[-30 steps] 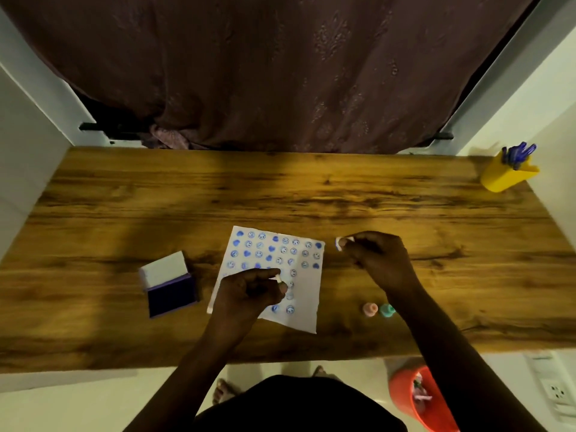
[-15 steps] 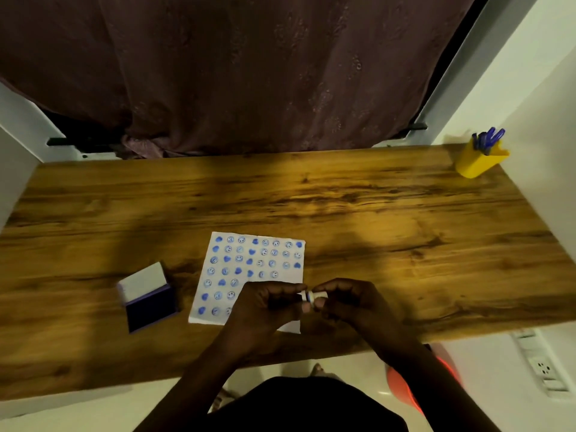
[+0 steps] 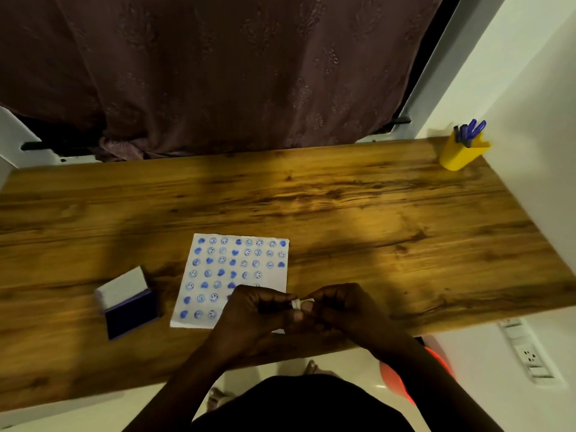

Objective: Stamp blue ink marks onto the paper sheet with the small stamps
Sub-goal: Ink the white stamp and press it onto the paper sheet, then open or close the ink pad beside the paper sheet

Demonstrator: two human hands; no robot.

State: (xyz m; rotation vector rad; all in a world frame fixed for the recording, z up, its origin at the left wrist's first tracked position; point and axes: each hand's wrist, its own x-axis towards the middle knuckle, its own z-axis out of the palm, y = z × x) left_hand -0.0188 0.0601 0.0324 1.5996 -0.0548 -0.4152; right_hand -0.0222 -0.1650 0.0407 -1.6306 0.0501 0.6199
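A white paper sheet [image 3: 237,269] lies on the wooden table [image 3: 374,219], covered with several rows of blue smiley and heart marks. Its lower right corner is hidden under my hands. My left hand [image 3: 258,316] and my right hand [image 3: 339,307] meet over that corner, both pinching a small white stamp [image 3: 296,304] between their fingertips. An open ink pad [image 3: 129,302] with a dark blue pad and a raised white lid sits to the left of the sheet.
A yellow pen holder [image 3: 461,152] with blue pens stands at the table's far right corner. A dark curtain [image 3: 218,73] hangs behind the table. A red bucket [image 3: 402,378] sits on the floor at my right, beside a wall socket [image 3: 530,357].
My right hand came in from the right of the sheet and joined my left hand; both now hold the white stamp together. The view shifted, and the pink and teal stamps are out of sight.
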